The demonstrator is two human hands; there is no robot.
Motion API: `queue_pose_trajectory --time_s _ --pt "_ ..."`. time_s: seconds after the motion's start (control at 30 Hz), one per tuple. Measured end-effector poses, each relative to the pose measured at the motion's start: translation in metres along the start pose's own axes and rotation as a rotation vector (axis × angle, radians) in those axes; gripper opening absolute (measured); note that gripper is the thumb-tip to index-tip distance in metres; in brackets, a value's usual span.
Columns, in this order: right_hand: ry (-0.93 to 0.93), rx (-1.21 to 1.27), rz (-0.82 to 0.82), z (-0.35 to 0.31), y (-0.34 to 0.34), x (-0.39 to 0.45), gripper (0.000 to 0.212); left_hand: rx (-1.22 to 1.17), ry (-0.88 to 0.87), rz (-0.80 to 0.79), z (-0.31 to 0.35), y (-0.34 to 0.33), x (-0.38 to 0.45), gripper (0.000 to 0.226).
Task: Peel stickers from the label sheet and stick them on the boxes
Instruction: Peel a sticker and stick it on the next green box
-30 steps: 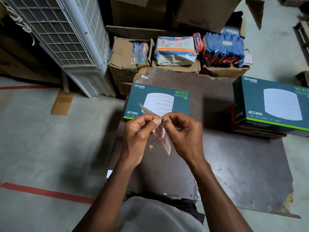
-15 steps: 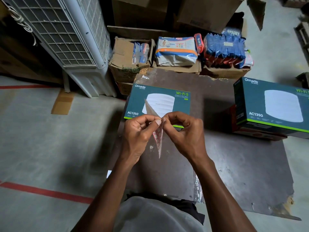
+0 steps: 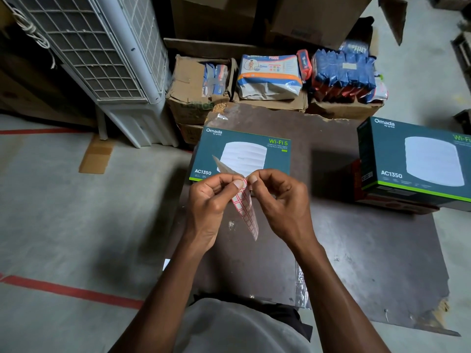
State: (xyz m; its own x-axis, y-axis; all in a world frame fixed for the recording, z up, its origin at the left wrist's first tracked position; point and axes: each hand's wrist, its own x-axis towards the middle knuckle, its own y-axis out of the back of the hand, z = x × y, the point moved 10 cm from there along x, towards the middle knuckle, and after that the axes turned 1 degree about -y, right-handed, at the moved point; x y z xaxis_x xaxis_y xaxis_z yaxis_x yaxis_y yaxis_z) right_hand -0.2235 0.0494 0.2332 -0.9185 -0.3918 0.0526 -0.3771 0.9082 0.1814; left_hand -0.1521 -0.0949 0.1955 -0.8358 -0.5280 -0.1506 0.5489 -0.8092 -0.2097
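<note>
A label sheet with red-bordered stickers hangs folded between my hands, its brown back sticking up over the near box. My left hand pinches the sheet near its top fold. My right hand pinches the same spot with thumb and forefinger, at a sticker's edge. Just beyond the hands lies a dark green Omada Wi-Fi box flat on the brown board. A second, identical Omada box sits at the right on top of a red box.
A white air cooler stands at the back left. Torn cartons holding packets and blue pouches line the board's far edge. Red floor tape crosses the grey concrete on the left.
The sheet has turned slightly, showing more of its stickered face. Both hands stay pinched at its top, in nearly the same place.
</note>
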Motion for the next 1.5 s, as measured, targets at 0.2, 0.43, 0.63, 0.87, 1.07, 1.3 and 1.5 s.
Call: queue_pose_trajectory --time_s 0.2,0.43,0.63,0.87,1.07,1.3,1.5 --pt "0.058 -0.070 -0.029 -0.012 0.000 -0.001 0.008 0.103 -0.065 -0.005 0.008 0.000 0.000 0.008" --pt "0.211 -0.246 0.041 -0.029 0.002 -0.003 0.008 0.178 -0.140 -0.002 0.018 -0.005 -0.003 0.007" --pt "0.228 -0.197 0.114 -0.025 0.002 -0.010 0.008 0.078 -0.130 0.017 0.016 -0.006 -0.006 0.008" --pt "0.142 -0.069 0.141 -0.017 0.005 -0.010 0.012 -0.068 -0.054 -0.020 0.005 -0.010 -0.008 0.012" --pt "0.063 0.002 0.082 -0.012 0.002 -0.006 0.012 -0.088 -0.023 -0.025 0.005 -0.009 -0.007 0.016" --pt "-0.008 0.049 0.016 -0.008 -0.001 -0.002 0.015 -0.014 -0.039 -0.013 0.008 -0.004 -0.002 0.011" --pt "-0.059 0.062 -0.058 -0.008 -0.003 -0.001 0.005 0.045 -0.063 -0.024 0.008 -0.003 -0.001 0.010"
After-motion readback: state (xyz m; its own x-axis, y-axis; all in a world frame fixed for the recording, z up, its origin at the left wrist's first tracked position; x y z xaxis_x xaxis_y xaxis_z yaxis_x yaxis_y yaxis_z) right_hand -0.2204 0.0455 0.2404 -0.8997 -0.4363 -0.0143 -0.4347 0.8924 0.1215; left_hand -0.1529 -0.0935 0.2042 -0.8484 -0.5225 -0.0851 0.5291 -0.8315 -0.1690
